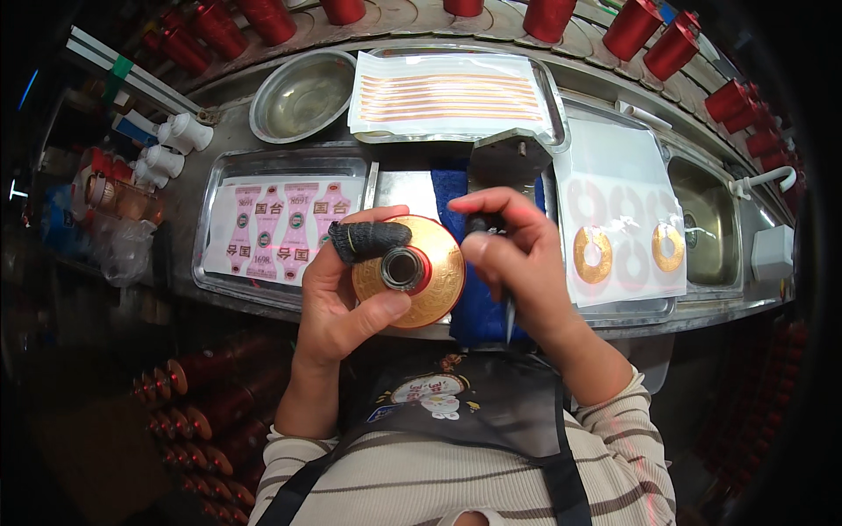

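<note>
My left hand grips a bottle whose neck faces up. A gold patterned ring covers its shoulder, with red at the base of the open neck and along the outer edge. The left thumb lies on the gold ring, and a black knit finger sleeve rests across its far side. Just right of the bottle, my right hand is closed round a dark-handled tool with a narrow, pointed metal blade hanging downward. Its fingertips are close to the bottle's right edge.
Gold ring decals lie on a white sheet at right, near a sink. Pink printed labels fill the left tray. Behind are striped gold strips, a metal bowl and red bottles. A blue cloth lies below my hands.
</note>
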The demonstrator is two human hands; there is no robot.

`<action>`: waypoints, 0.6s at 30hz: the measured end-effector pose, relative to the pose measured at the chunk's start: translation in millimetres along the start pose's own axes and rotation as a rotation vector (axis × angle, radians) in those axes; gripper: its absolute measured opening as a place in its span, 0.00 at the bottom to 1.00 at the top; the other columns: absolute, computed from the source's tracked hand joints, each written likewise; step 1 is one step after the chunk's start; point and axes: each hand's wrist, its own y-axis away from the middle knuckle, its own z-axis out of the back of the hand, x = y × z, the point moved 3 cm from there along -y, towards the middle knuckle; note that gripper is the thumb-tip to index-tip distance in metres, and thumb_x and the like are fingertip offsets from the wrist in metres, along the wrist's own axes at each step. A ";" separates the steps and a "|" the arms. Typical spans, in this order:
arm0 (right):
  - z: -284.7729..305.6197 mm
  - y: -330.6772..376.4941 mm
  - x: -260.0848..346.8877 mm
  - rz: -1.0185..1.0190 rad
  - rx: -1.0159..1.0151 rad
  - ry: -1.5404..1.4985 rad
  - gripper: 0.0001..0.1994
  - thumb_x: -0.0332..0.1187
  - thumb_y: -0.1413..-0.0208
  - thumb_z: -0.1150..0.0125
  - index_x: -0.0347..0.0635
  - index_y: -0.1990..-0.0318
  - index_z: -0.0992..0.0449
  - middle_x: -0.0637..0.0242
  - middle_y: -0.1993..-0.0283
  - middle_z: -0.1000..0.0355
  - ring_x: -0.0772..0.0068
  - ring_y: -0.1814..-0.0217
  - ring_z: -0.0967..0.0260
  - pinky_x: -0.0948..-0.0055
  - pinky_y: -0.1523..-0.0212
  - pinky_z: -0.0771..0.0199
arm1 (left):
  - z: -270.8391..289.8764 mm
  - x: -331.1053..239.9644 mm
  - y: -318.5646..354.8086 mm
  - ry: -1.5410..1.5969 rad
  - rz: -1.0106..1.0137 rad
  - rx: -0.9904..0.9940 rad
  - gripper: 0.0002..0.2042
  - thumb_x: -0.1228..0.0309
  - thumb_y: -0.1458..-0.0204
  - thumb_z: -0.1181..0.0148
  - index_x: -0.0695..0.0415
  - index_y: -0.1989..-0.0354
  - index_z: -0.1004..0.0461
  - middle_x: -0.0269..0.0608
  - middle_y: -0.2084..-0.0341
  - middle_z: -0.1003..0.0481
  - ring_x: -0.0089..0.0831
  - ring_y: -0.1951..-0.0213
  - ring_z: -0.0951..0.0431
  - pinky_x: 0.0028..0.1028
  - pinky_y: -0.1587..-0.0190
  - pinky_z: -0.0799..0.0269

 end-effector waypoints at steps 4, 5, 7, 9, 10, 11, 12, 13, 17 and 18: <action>54.6 -17.3 -11.4 -0.142 -0.307 -0.426 0.19 0.44 0.34 0.54 0.39 0.51 0.22 0.70 0.76 0.33 0.74 0.78 0.33 0.73 0.71 0.33 | 1.0 1.2 -1.0 -0.013 -0.009 0.014 0.31 0.78 0.54 0.33 0.65 0.37 0.31 0.47 0.40 0.29 0.33 0.41 0.26 0.33 0.37 0.31; 55.2 -6.0 -9.2 -0.102 -0.295 -0.400 0.18 0.40 0.37 0.45 0.38 0.47 0.25 0.68 0.69 0.30 0.76 0.72 0.30 0.75 0.66 0.30 | 1.8 1.6 -1.9 -0.025 -0.004 0.028 0.31 0.78 0.54 0.33 0.65 0.37 0.31 0.47 0.40 0.29 0.33 0.41 0.26 0.33 0.37 0.31; 30.5 20.6 5.2 0.048 -0.261 -0.185 0.19 0.35 0.42 0.38 0.37 0.46 0.29 0.67 0.64 0.30 0.77 0.66 0.29 0.76 0.61 0.28 | 1.0 1.6 -2.3 -0.007 0.004 0.027 0.31 0.78 0.53 0.33 0.65 0.37 0.32 0.46 0.41 0.29 0.33 0.41 0.26 0.33 0.37 0.31; 3.5 46.3 21.0 0.183 -0.199 -0.007 0.23 0.27 0.48 0.31 0.37 0.45 0.32 0.66 0.59 0.30 0.78 0.61 0.28 0.78 0.57 0.28 | 0.5 1.6 -0.2 0.000 0.016 0.017 0.31 0.78 0.53 0.33 0.65 0.37 0.32 0.46 0.42 0.28 0.32 0.42 0.25 0.33 0.38 0.30; -4.1 56.9 25.2 0.246 -0.161 0.066 0.27 0.22 0.52 0.28 0.37 0.45 0.34 0.65 0.57 0.30 0.79 0.58 0.28 0.79 0.55 0.28 | 1.3 1.5 0.1 0.001 0.023 0.014 0.31 0.77 0.53 0.33 0.65 0.37 0.32 0.46 0.42 0.28 0.32 0.42 0.25 0.33 0.38 0.30; -3.5 64.4 19.8 0.351 -0.026 0.229 0.24 0.21 0.52 0.27 0.36 0.49 0.32 0.65 0.58 0.30 0.79 0.57 0.28 0.79 0.56 0.29 | 1.4 1.6 0.0 0.002 0.029 0.010 0.31 0.77 0.53 0.33 0.65 0.37 0.32 0.46 0.42 0.28 0.32 0.42 0.25 0.33 0.38 0.30; -6.9 66.0 24.7 0.501 0.067 0.462 0.21 0.22 0.51 0.26 0.33 0.52 0.30 0.64 0.59 0.29 0.79 0.58 0.28 0.80 0.57 0.29 | 0.4 1.7 -0.7 0.009 0.030 0.014 0.31 0.77 0.53 0.33 0.65 0.37 0.32 0.46 0.42 0.28 0.32 0.42 0.25 0.33 0.38 0.30; -8.1 62.3 26.0 0.562 0.006 0.516 0.17 0.22 0.50 0.27 0.33 0.55 0.27 0.63 0.61 0.27 0.77 0.62 0.27 0.79 0.61 0.27 | -0.5 0.4 -0.8 0.012 0.032 0.016 0.31 0.77 0.53 0.33 0.65 0.37 0.32 0.46 0.42 0.28 0.32 0.42 0.25 0.32 0.38 0.30; 2.1 24.7 34.7 0.492 -0.179 0.570 0.13 0.26 0.46 0.28 0.36 0.56 0.24 0.69 0.62 0.26 0.81 0.60 0.30 0.80 0.57 0.29 | -0.8 -2.2 -0.9 -0.002 0.030 0.022 0.31 0.77 0.52 0.33 0.65 0.36 0.33 0.46 0.43 0.27 0.32 0.42 0.25 0.32 0.38 0.30; 5.4 13.9 35.6 0.403 -0.188 0.446 0.13 0.27 0.46 0.28 0.37 0.55 0.24 0.70 0.62 0.26 0.83 0.61 0.30 0.80 0.57 0.29 | -0.9 -1.5 0.0 0.002 0.032 0.024 0.31 0.77 0.52 0.33 0.65 0.36 0.33 0.46 0.43 0.27 0.32 0.43 0.24 0.32 0.38 0.30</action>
